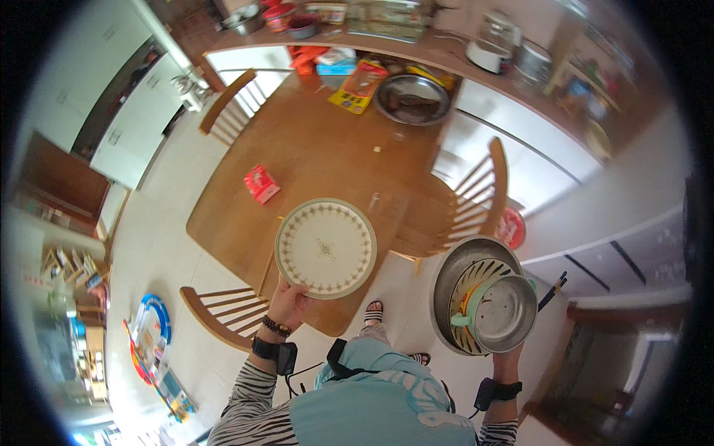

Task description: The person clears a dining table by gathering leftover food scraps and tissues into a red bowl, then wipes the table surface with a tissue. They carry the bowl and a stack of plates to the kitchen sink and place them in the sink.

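Note:
My left hand (294, 304) grips the near rim of a round cream plate (326, 248) with a patterned border, thumb on top, held over the corner of a wooden table (334, 150). On the right, my right hand (505, 357) holds a stack from below, its fingers hidden. The stack has a large metal basin (446, 279) at the bottom, a patterned dish (462, 290) inside it, a green-handled vessel (461, 320), and a small metal bowl (505, 313) on top. Dark chopsticks (552, 291) stick out beyond the stack's right side.
On the table are a red packet (261, 184), a yellow and red bag (360, 86) and a metal tray (413, 99). Wooden chairs stand at the left (215, 318), right (491, 189) and far left corner (228, 106). Toys (153, 323) lie on the floor at left.

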`<state>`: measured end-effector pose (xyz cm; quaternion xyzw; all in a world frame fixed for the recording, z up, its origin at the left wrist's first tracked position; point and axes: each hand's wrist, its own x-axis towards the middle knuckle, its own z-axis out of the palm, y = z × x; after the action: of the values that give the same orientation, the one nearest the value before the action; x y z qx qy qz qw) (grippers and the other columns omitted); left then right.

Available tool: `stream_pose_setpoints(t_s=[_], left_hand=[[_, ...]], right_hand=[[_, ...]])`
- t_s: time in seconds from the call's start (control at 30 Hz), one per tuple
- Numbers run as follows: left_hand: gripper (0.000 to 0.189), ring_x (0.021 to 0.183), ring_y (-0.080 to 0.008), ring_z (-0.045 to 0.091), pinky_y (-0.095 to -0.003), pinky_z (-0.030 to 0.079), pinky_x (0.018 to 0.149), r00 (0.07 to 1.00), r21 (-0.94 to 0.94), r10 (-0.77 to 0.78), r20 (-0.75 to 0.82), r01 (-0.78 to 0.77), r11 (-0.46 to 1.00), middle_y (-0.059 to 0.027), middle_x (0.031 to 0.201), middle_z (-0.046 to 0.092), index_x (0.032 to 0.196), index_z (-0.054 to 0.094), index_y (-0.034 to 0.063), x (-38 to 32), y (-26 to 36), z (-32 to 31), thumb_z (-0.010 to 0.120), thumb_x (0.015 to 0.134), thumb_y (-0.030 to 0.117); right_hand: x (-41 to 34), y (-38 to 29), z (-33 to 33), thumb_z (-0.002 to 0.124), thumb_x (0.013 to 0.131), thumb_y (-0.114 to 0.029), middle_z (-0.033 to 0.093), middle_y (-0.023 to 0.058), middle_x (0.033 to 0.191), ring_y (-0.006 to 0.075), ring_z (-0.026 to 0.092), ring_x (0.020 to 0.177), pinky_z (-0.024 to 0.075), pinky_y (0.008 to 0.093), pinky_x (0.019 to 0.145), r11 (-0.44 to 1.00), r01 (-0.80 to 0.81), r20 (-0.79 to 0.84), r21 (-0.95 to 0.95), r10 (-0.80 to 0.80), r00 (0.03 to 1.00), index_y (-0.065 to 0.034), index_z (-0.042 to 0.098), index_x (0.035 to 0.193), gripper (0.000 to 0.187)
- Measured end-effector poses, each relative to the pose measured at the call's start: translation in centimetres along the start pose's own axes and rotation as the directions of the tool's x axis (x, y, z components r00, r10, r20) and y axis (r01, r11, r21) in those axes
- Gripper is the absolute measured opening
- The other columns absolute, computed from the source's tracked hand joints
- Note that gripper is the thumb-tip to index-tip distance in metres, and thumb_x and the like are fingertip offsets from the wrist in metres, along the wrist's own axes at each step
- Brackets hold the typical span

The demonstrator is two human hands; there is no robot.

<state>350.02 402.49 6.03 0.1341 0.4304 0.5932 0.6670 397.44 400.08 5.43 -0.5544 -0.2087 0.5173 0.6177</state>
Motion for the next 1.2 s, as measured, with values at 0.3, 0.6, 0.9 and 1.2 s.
stream_pose_setpoints(t_s=[0.3,0.6,0.9,1.2], left_hand=[[0.06,0.112,-0.0289,0.055,-0.0418,0.056,0.085,0.896,0.292,-0.332,0.296,0.246,0.924,-0.0135,0.132,0.045,0.137,0.029,0.0109,-2.8,-12.3,16.4,0.044,0.083,-0.01],[0.051,0.111,-0.0313,0.055,-0.0467,0.054,0.087,0.634,0.507,-0.606,0.481,0.363,0.782,-0.015,0.127,0.051,0.132,0.037,0.0061,-4.9,-30.2,34.5,0.045,0.083,-0.007],[0.061,0.115,-0.034,0.052,-0.0482,0.053,0.087,0.28,0.701,-0.809,0.517,0.403,0.588,-0.0152,0.134,0.042,0.138,0.03,0.0137,-6.5,-49.7,57.4,0.05,0.083,-0.004],[0.058,0.106,-0.0321,0.059,-0.0447,0.057,0.082,0.087,0.862,-0.905,0.416,0.28,0.423,-0.0149,0.126,0.05,0.136,0.032,0.0148,-6.5,-70.9,80.8,0.044,0.084,-0.005]], right_hand=[[-6.5,-3.1,-20.5,0.048,0.096,-0.022,0.051,0.0061,0.124,0.0165,0.052,0.112,0.0454,0.0305,0.092,0.985,0.121,-0.326,0.12,-0.076,0.942,-0.0039,0.044,0.128,0.037],[-11.0,-3.7,-42.5,0.05,0.093,-0.018,0.062,0.0065,0.098,0.017,0.06,0.086,0.0492,0.0314,0.074,0.929,0.323,-0.72,0.181,-0.099,0.687,0.0011,0.057,0.109,0.026],[-10.9,-8.0,-62.1,0.045,0.092,-0.008,0.06,0.0043,0.082,0.0162,0.06,0.068,0.0486,0.033,0.054,0.896,0.394,-0.917,0.208,0.038,0.397,0.0034,0.058,0.099,0.019],[-3.4,-14.2,-77.2,0.05,0.094,-0.015,0.057,0.0002,0.071,0.0123,0.053,0.051,0.038,0.0266,0.04,0.823,0.526,-0.975,0.215,0.148,0.167,-0.0024,0.058,0.093,0.015]])
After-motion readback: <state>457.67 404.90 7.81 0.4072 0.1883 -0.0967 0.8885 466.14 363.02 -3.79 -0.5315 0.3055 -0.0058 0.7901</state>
